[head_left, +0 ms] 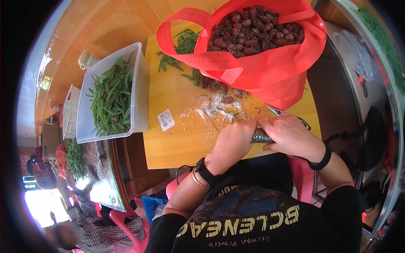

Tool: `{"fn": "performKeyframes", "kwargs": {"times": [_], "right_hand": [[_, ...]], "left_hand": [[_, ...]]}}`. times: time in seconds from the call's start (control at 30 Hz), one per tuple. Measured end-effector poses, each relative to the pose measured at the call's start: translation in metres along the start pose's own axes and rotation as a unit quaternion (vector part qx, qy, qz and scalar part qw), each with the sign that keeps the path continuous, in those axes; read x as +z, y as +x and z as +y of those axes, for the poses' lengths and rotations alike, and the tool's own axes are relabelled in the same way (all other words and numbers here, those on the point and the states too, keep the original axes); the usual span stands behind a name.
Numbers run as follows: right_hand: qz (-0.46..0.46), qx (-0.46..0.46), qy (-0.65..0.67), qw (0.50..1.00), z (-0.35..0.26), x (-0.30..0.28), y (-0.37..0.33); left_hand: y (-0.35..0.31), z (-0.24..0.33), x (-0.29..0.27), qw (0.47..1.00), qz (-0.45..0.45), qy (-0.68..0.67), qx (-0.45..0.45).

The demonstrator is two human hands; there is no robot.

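My left hand (237,138) and my right hand (292,134) are close together at the front edge of the yellow table, both closed. Between them shows a dark, shiny, rod-like thing (261,135); its ends are hidden under my fingers. Just beyond my hands lies a patch of white flakes (217,105) with a few loose pine cones (228,100) at its far side. A thin metal tool (272,109) pokes out beyond my right hand, mostly hidden. Further back, a red fabric bag (274,71) stands open, filled with brown pine cones (256,31).
At left, a clear plastic bin (141,88) holds green fir sprigs (110,99) and some cones. More sprigs (185,42) lie behind the bag's handle. A white printed label (166,120) sits on the yellow tabletop (164,152). Other people (84,215) are at the lower left.
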State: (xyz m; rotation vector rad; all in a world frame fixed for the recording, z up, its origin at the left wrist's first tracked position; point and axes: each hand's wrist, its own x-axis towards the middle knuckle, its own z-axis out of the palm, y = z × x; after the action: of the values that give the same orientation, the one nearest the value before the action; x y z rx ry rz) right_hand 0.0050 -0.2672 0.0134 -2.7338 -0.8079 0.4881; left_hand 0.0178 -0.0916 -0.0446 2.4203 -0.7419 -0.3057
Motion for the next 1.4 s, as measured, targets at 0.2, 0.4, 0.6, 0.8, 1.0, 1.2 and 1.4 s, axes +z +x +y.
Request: {"fn": "performKeyframes", "kwargs": {"times": [0.2,0.4,0.6,0.8,1.0,1.2,1.4], "right_hand": [[0.070,0.040,-0.002,0.997,0.013,0.021,0.003],[0.110,0.083,0.010,0.990,0.026,0.042,0.003],[0.113,0.160,-0.019,0.980,0.027,0.056,0.014],[0.152,0.113,-0.068,0.979,0.023,0.047,0.008],[0.245,0.084,0.032,0.965,0.017,0.000,-0.003],[0.222,0.174,0.115,0.953,0.007,-0.025,-0.006],[0.228,-0.024,0.137,0.964,-0.011,0.012,0.028]], "left_hand": [[0.001,0.003,-0.014,0.997,0.053,0.048,0.037],[-0.005,-0.002,-0.034,0.994,0.106,0.009,0.034],[-0.010,-0.013,-0.039,0.988,0.118,-0.090,0.037],[-0.016,-0.022,-0.049,0.974,0.154,-0.168,0.015],[-0.031,-0.040,-0.059,0.898,0.253,-0.349,-0.085],[-0.044,-0.067,-0.070,0.929,0.293,-0.204,-0.098],[-0.053,-0.073,-0.062,0.913,0.315,-0.253,-0.059]]}}
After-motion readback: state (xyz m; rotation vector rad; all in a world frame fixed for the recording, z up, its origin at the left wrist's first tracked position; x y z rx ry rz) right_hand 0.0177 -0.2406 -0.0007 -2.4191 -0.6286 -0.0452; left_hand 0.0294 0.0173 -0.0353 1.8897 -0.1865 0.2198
